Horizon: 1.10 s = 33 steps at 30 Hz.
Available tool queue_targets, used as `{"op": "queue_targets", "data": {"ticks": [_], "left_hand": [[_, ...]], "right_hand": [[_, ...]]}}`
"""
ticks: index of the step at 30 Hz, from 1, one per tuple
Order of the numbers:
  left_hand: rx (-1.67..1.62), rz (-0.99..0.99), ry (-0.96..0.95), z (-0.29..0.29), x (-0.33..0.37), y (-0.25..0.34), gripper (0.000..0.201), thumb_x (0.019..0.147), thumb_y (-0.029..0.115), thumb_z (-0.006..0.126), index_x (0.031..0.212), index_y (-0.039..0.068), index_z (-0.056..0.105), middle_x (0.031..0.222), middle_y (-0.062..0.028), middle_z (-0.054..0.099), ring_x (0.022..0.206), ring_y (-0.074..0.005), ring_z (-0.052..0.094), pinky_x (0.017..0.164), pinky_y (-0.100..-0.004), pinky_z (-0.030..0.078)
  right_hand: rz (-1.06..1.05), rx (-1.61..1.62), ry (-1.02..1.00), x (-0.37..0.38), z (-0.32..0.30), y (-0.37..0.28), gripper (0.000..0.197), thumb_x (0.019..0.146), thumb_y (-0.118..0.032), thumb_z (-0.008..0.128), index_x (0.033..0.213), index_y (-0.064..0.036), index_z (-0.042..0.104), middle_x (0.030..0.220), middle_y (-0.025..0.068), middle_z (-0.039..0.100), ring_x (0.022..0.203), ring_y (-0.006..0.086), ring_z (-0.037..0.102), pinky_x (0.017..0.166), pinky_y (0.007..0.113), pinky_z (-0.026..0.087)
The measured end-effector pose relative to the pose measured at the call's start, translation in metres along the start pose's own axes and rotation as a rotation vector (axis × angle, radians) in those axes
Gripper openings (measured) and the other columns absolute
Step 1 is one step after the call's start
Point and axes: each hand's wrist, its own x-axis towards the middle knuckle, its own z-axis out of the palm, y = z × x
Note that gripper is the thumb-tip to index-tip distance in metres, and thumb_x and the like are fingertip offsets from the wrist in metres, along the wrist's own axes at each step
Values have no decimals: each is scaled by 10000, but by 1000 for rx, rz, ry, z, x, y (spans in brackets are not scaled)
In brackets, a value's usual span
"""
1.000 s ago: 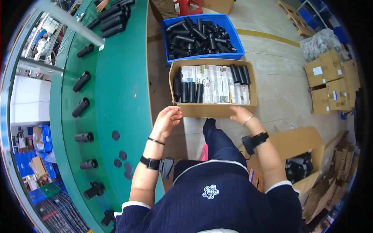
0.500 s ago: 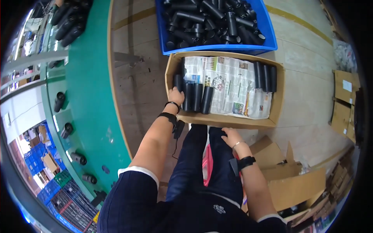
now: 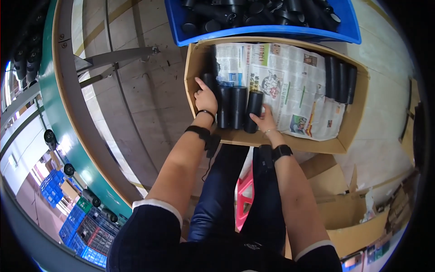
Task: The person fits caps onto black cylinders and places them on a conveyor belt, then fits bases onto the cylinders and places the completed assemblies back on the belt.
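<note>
My right grip (image 3: 266,122) is spread, thumb against a black cylinder (image 3: 255,100) in the carton (image 3: 290,144); my left grip (image 3: 206,98) is at its left end, whether pinching anything I cannot tell; other cylinders (image 3: 340,81) line both ends so far, newspaper (image 3: 294,86) lying uncovered between.

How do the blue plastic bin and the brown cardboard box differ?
The blue plastic bin holds jumbled black cylindrical parts; the brown cardboard box has smooth black cylinders lined up side by side, with printed newspaper. The bin sits farther from the camera; the box sits nearer. Both are open-topped and hold black pieces.
</note>
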Motion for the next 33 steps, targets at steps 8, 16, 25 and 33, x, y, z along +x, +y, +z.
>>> {"op": "queue_targets", "data": {"ticks": [8,16,25,33], "left_hand": [[160,-232,181,11,33,23,714,894,147,517,1475,2,128,972,-199,610,898,-313,593,792,-406,504],[-114,40,172,-17,-29,10,810,809,181,684,1403,-103,213,1109,-280,523,1048,-400,527,907,-424,453],[-1058,292,-506,7,-40,-31,846,811,258,756,1392,-14,204,1224,-146,507,1066,-219,540,909,-286,445],[-1576,-125,-550,7,-63,-3,841,784,377,740,1425,105,269,1312,-83,456,1171,-216,470,967,-351,404]], "right_hand": [[-149,11,-64,26,7,2,742,828,-159,718,1389,-10,257,985,156,616,874,208,621,746,319,511],[61,475,-221,0,-26,-4,770,826,-151,713,1410,26,243,1191,169,540,1042,206,562,854,296,483],[97,485,-298,19,-34,-41,739,789,-23,693,1414,-58,300,1180,89,557,1070,199,544,918,311,446],[286,914,-494,9,-32,-56,695,700,25,716,1324,-11,413,1185,98,558,1138,228,503,1003,350,382]]}}
